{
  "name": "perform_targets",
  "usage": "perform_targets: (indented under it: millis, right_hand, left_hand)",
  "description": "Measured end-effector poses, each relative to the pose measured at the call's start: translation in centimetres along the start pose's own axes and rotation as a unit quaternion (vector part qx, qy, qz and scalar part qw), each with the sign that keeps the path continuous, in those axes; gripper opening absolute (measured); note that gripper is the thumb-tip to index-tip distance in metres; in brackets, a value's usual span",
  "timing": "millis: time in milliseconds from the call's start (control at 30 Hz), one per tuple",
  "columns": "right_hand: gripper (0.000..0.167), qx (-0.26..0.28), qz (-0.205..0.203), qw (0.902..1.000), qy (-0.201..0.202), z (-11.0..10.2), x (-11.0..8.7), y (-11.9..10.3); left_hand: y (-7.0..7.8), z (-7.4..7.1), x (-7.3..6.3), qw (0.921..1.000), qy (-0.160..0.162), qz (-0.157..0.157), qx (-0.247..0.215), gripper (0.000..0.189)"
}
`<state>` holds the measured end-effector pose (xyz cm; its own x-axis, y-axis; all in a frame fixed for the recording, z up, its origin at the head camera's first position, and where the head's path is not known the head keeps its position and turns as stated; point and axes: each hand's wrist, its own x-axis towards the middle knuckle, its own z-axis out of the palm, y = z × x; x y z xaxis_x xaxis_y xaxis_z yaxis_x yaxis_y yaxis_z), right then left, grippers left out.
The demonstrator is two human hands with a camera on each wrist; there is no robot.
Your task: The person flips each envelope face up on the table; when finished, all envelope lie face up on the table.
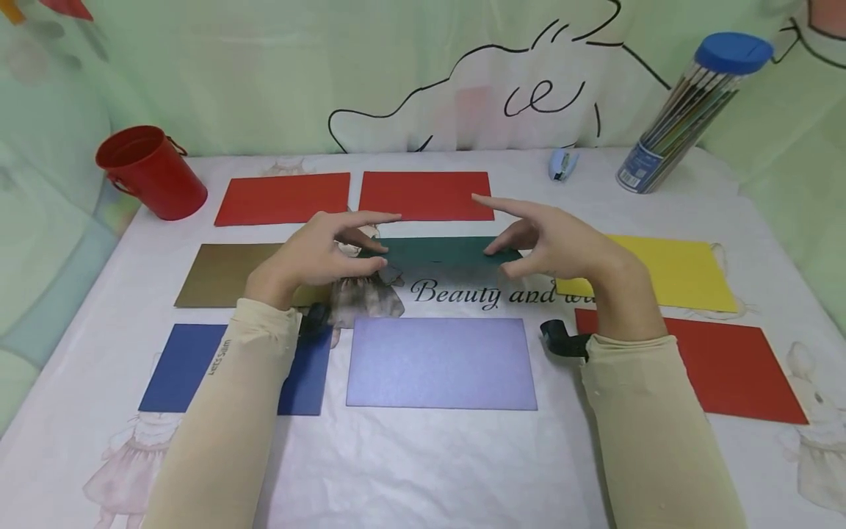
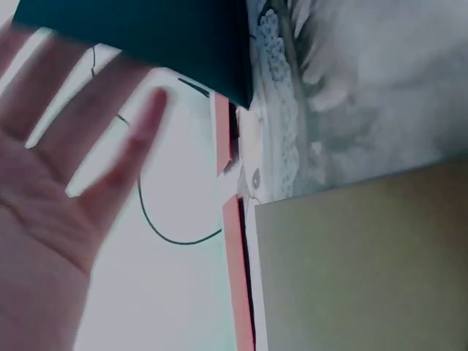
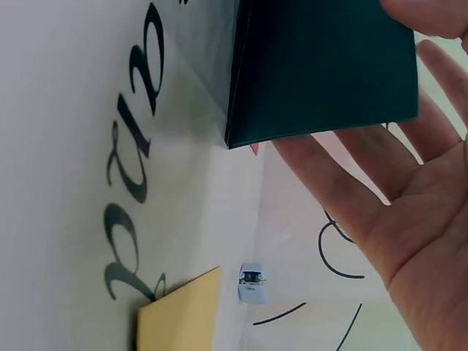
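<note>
In the head view a dark green card (image 1: 436,251) sits at the middle, tilted up off the printed tablecloth in both wrist views. My left hand (image 1: 313,253) holds its left end, fingers long and spread behind it in the left wrist view, the thumb hidden there. My right hand (image 1: 562,239) holds the other end; in the right wrist view the thumb (image 3: 431,14) overlaps one corner in front, with fingers behind the card. Both index fingers stick out past it. Below lies a lilac card (image 1: 441,364). A gold card (image 1: 225,275) is beneath my left wrist, a yellow card (image 1: 674,272) beside my right.
Two red cards (image 1: 284,200) lie at the back, a blue card (image 1: 178,367) at front left and another red card (image 1: 734,371) at front right. A red bucket (image 1: 155,173), a light blue sharpener-like item (image 1: 562,164) and a blue-lidded tube of pencils (image 1: 687,117) stand along the back.
</note>
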<state>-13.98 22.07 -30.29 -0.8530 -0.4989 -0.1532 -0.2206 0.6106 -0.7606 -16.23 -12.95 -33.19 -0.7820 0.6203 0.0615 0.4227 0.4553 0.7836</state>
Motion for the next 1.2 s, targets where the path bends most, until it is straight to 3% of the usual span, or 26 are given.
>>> perform_targets:
  millis: [167, 333, 533, 800, 933, 1200]
  right_hand:
    - [0.086, -0.016, -0.011, 0.9994, 0.030, -0.05, 0.04, -0.39]
    - [0.076, -0.038, -0.017, 0.9975, 0.057, -0.12, 0.15, -0.49]
    - [0.070, -0.052, -0.014, 0.9951, 0.083, -0.10, 0.23, -0.65]
    - [0.067, -0.078, -0.003, 0.9871, 0.140, 0.17, 0.12, -0.83]
    - [0.063, -0.082, -0.006, 0.9851, 0.151, 0.26, 0.20, -0.66]
    - [0.051, -0.061, 0.007, 0.9868, 0.150, 0.41, 0.41, -0.40]
  left_hand:
    - [0.12, 0.17, 0.03, 0.9965, 0.075, 0.031, 0.019, 0.049]
    - [0.46, 0.26, 0.30, 0.9899, 0.126, 0.037, 0.053, 0.052]
    - [0.61, 0.20, 0.24, 0.9841, 0.155, 0.042, 0.077, 0.057]
    - [0.66, 0.05, 0.56, 0.9760, 0.177, 0.096, 0.083, 0.061]
    - [0.70, 0.01, 0.53, 0.9795, 0.170, 0.076, 0.077, 0.061]
    - [0.81, 0.10, 0.41, 0.9887, 0.131, -0.021, 0.070, 0.062]
